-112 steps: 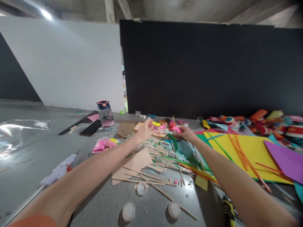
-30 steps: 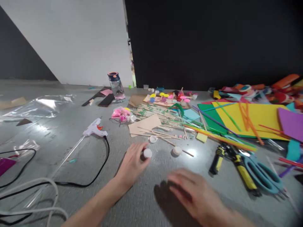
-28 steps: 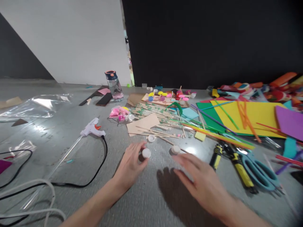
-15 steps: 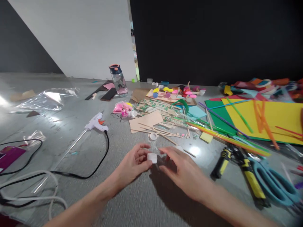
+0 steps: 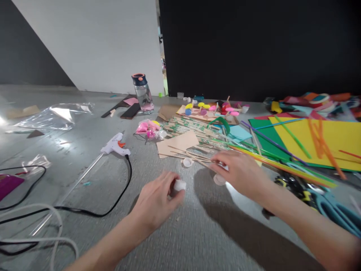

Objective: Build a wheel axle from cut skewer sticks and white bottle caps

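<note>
- Left hand (image 5: 158,199) has its fingers curled round a small white tub (image 5: 179,185), thumb at the near side, so that one's gripped. All clock directions from here go from that tub.
- Right hand (image 5: 244,173) is over at 3 o'clock, fingertips bunched together. There's a pale bit showing by them, but it's kinda blurry, so can't tell if it's actually holding anything.
- Just below those fingertips, also 3 o'clock, a round whitish disc (image 5: 219,180) sits on the grey tabletop (image 5: 180,241).
- Little round white pot (image 5: 187,162), between 12 and 1, near the tub but not touching it.
- 12 o'clock: a beige card (image 5: 182,141) with some thin sticks lying partly across it, and a bigger messy pile of wrapped sticks (image 5: 184,126) behind.
- White glue gun (image 5: 114,145) lying on its side at 10, black cord (image 5: 130,177) looping off it.
- Water bottle (image 5: 143,96) standing at 11.
- Blue-handled scissors (image 5: 335,210) way out around 3, partly behind the right forearm.
</note>
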`<control>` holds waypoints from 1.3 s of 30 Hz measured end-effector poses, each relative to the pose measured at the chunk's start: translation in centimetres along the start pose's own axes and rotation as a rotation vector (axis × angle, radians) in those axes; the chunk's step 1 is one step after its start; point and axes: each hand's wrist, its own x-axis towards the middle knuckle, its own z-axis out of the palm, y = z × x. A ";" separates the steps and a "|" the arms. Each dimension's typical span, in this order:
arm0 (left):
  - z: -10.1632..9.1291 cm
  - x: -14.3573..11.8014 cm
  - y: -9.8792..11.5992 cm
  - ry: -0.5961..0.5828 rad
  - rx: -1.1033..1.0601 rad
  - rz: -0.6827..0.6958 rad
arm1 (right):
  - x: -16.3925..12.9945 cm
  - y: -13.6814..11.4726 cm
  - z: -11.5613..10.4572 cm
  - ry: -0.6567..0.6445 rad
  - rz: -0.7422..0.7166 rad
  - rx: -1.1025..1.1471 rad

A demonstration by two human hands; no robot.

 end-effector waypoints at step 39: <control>0.0 -0.2 1.7 -0.026 -1.336 -0.168 | -0.4 -6.6 -1.5 -0.382 -0.028 0.591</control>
